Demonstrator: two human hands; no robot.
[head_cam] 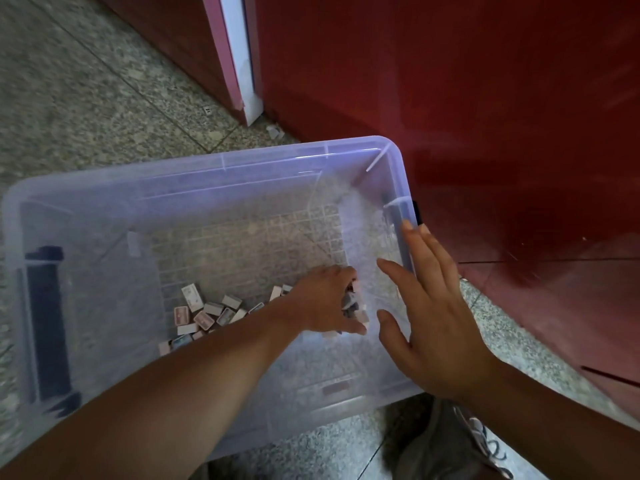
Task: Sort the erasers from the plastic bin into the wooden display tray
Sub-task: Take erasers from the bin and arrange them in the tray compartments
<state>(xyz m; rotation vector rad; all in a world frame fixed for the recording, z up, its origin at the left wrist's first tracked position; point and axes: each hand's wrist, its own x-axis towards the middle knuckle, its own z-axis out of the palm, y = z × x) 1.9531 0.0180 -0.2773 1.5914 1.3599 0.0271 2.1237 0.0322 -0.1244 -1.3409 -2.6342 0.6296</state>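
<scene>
- Clear plastic bin [221, 161] on the speckled floor [86, 98], close against a red cabinet [485, 98].
- Right hand [436, 327] at the bin's right rim, fingers straight and spread, gripping nothing.
- Left hand [325, 299] down inside the bin, fingers curled round a clutch of erasers [353, 304].
- Loose erasers [207, 317] scattered on the bin's bottom, just left of that hand.

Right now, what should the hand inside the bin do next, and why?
Probably lift the left hand straight up out of the plastic bin: its grip curls round a handful of erasers, and the open right hand is at the bin's rim.
</scene>
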